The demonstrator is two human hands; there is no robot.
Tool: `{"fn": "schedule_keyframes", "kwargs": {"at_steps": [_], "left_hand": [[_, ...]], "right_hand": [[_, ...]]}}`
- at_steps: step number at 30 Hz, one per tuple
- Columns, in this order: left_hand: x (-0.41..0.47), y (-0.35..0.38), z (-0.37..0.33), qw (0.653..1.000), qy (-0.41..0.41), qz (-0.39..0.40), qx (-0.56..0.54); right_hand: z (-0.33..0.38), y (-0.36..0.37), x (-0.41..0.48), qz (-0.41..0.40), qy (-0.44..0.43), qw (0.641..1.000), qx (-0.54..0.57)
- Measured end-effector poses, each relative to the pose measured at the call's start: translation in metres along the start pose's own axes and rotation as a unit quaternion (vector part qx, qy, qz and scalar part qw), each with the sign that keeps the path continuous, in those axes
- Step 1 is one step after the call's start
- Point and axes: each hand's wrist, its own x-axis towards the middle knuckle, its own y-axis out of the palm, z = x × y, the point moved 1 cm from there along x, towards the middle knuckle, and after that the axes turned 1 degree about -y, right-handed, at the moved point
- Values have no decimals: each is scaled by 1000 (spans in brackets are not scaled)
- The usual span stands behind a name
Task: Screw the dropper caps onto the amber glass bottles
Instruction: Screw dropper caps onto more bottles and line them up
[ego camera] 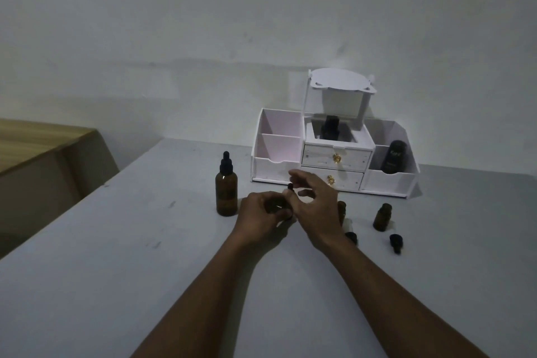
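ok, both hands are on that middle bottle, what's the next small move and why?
Probably seat the dropper cap on the held bottle and start twisting. The right hand pinches its bulb just above that bottle, which the left hand grips and mostly hides; whether threads have met is hidden. A small bottle and loose cap wait at right.

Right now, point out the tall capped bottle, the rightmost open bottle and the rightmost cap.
tall capped bottle (226,197), head view, amber body
rightmost open bottle (381,219), head view, body
rightmost cap (395,240), head view, black collar
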Motion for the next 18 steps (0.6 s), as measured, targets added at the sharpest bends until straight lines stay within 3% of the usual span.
{"fn": "schedule_keyframes", "kwargs": {"at_steps": [18], "left_hand": [[1, -1, 1, 1000, 0, 8, -15]], "right_hand": [[-6, 1, 1, 0, 6, 1000, -11]]}}
